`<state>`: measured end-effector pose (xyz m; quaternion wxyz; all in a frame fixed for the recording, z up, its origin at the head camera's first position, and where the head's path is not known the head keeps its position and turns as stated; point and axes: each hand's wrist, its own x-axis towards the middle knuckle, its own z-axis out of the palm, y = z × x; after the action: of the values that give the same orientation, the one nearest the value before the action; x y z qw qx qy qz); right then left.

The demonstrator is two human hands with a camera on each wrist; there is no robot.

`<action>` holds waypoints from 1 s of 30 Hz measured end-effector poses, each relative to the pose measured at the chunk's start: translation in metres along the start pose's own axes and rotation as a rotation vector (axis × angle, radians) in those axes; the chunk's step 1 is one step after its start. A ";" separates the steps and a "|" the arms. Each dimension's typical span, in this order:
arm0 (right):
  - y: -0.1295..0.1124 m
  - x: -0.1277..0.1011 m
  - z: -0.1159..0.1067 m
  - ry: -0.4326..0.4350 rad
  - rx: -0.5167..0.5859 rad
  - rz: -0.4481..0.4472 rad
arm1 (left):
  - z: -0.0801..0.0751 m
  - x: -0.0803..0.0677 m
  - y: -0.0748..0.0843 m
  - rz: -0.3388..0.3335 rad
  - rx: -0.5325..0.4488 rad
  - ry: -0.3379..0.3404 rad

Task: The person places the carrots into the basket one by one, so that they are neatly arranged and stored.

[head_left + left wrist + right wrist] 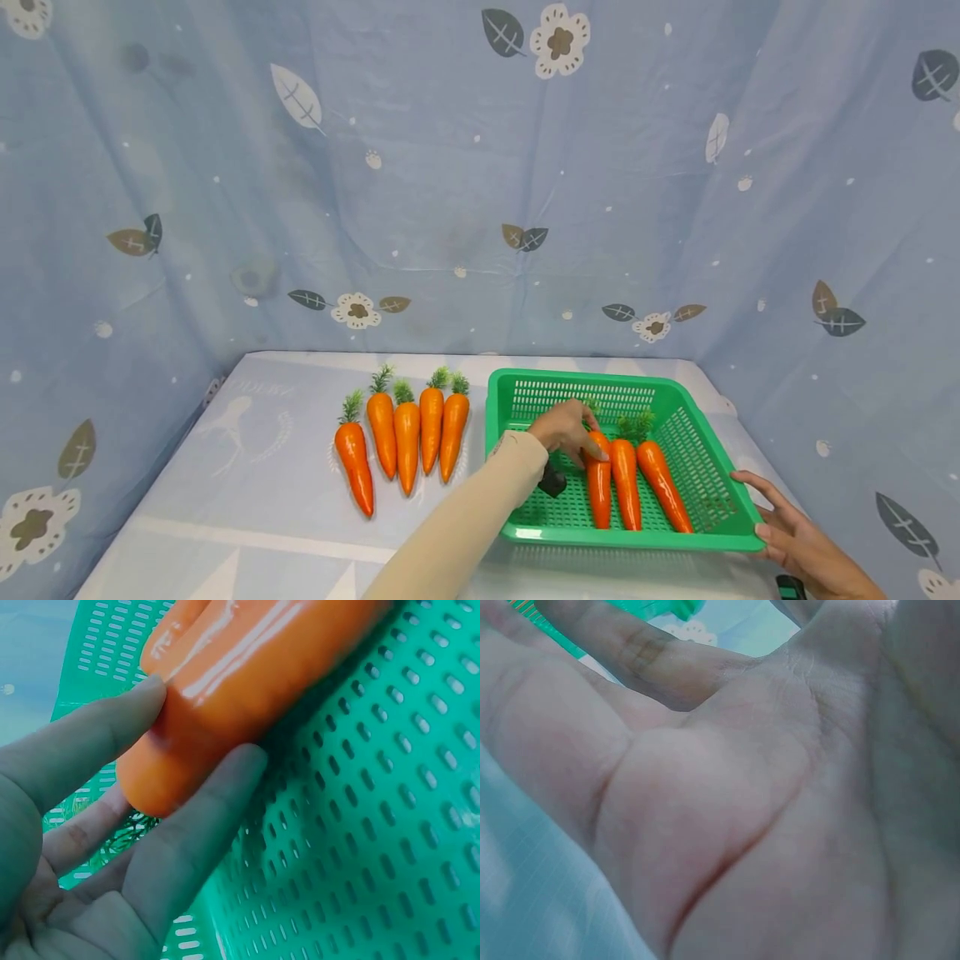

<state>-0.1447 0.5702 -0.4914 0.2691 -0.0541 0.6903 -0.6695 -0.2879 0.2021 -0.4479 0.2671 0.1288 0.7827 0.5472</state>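
My left hand [567, 429] reaches into a green plastic basket [592, 540] and grips the leftmost of three carrots there by its thick top end. In the left wrist view, thumb and fingers close around that glossy orange carrot [187, 761], its green leaves partly hidden behind the fingers. The middle carrot [626, 487] and the right carrot [666, 487] lie beside it on the basket floor. At the basket's near right corner, my right hand [806, 546] holds the rim with fingers and thumb. The right wrist view shows mostly its palm [727, 787].
Left of the basket, several more carrots [407, 442] lie in a row on the pale patterned tabletop [247, 500], leafy ends away from me. A blue patterned curtain [450, 167] encloses the table at the back and sides.
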 end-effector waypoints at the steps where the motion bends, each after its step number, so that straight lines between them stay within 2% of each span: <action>1: 0.000 0.000 0.000 0.007 -0.006 0.001 | 0.000 0.000 0.000 0.001 0.002 -0.006; 10: -0.002 0.001 0.000 -0.002 0.022 -0.003 | 0.002 0.004 0.000 -0.003 0.159 0.000; 14: -0.002 0.002 0.001 -0.031 0.043 -0.013 | 0.004 0.004 -0.001 0.014 0.227 0.008; 18: -0.003 0.002 0.002 -0.019 0.043 -0.004 | 0.004 0.004 -0.002 0.036 0.304 0.022; 26: -0.002 0.003 0.000 -0.015 0.033 -0.002 | 0.005 0.005 -0.002 0.073 0.311 0.013; 30: 0.001 0.002 0.000 -0.028 0.014 -0.001 | 0.006 0.003 -0.001 0.085 0.441 -0.013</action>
<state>-0.1456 0.5693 -0.4931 0.2788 -0.0619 0.6816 -0.6737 -0.2874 0.2078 -0.4510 0.2141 0.2207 0.8754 0.3730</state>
